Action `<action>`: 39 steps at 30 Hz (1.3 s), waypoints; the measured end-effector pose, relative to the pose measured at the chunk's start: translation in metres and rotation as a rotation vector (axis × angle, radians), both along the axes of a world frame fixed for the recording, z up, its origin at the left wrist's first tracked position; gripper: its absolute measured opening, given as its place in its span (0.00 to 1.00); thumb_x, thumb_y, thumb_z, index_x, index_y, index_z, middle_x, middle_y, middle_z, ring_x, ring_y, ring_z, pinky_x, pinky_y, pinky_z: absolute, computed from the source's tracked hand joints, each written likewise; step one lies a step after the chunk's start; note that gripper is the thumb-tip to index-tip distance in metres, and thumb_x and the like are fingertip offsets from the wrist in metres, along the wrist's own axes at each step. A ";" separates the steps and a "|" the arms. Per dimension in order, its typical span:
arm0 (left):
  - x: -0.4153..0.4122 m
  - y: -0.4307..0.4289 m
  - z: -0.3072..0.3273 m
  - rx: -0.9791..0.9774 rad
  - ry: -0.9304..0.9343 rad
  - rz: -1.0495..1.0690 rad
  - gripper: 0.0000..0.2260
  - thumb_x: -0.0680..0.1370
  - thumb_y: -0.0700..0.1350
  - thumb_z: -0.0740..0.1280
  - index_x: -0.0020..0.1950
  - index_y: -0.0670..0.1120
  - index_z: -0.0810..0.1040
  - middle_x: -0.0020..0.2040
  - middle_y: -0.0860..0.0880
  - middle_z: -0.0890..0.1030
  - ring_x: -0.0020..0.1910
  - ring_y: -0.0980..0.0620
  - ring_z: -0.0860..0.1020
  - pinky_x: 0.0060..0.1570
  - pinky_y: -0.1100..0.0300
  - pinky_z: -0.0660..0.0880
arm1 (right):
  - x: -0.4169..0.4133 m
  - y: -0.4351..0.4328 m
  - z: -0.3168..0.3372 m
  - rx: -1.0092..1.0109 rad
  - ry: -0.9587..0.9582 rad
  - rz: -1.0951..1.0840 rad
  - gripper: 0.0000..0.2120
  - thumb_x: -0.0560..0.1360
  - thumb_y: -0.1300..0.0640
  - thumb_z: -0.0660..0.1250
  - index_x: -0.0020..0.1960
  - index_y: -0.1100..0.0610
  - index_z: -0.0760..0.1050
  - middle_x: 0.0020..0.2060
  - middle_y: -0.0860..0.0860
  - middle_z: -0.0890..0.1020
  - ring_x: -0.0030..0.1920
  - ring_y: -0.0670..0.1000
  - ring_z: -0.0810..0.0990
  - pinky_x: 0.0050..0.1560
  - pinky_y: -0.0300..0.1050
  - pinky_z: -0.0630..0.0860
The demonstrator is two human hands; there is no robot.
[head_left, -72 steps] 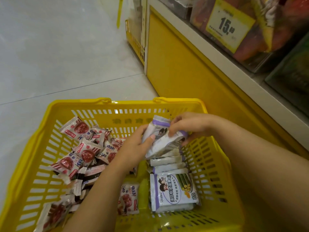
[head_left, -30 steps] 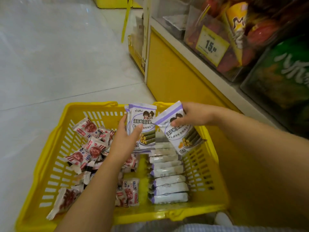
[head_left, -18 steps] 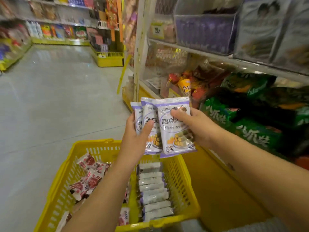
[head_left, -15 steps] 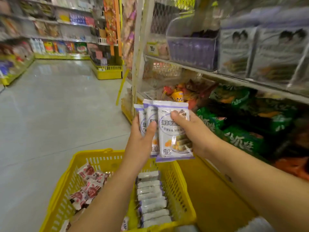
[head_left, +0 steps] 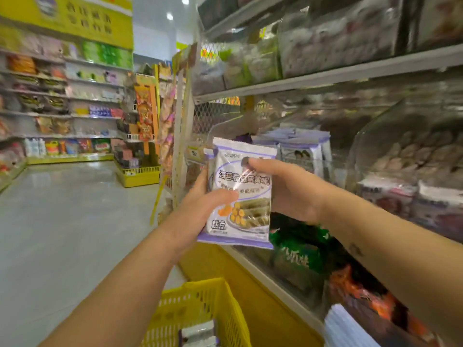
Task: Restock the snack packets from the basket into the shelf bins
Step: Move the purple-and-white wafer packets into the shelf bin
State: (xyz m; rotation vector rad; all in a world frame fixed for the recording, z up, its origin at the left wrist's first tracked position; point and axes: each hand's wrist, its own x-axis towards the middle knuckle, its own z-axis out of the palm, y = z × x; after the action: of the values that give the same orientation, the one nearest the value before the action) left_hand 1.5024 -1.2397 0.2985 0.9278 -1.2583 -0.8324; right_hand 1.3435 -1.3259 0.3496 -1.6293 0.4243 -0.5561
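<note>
Before the shelf bin point(head_left: 325, 171) of matching purple packs, the packet stack point(head_left: 243, 211) is now up out of the basket point(head_left: 200, 286). The fingers of the left hand point(head_left: 195, 214) and right hand point(head_left: 293, 191) curl round it. Placing looks next.

white-purple snack packets point(head_left: 241, 194); yellow basket point(head_left: 200, 304); shelf bins point(head_left: 300, 151) purple-white, maybe.

A small stack of white and purple plastic snack packets point(head_left: 241, 194) is held upright in the air, gripped between the left hand point(head_left: 200, 209) and the right hand point(head_left: 288, 189). Little green and yellow rolls are pictured on the front one. More of the same packets point(head_left: 300, 149) are stood in a clear plastic shelf bin point(head_left: 325, 169) just behind. A yellow plastic basket with holes point(head_left: 200, 304) is seen low down, with a few packets lying inside.
</note>
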 end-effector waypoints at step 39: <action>-0.070 -0.223 0.133 -0.118 -0.559 0.321 0.30 0.74 0.45 0.73 0.72 0.56 0.64 0.49 0.57 0.76 0.35 0.58 0.80 0.35 0.64 0.75 | -0.092 -0.157 0.123 -1.083 0.650 -0.732 0.46 0.58 0.40 0.76 0.69 0.49 0.58 0.49 0.44 0.79 0.45 0.45 0.80 0.42 0.41 0.79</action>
State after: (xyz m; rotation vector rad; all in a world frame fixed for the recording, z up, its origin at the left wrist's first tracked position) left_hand 1.4320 -1.4631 0.4320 1.2755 -1.5567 -0.2425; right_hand 1.2519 -1.4828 0.4731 -2.7114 1.4097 -0.8664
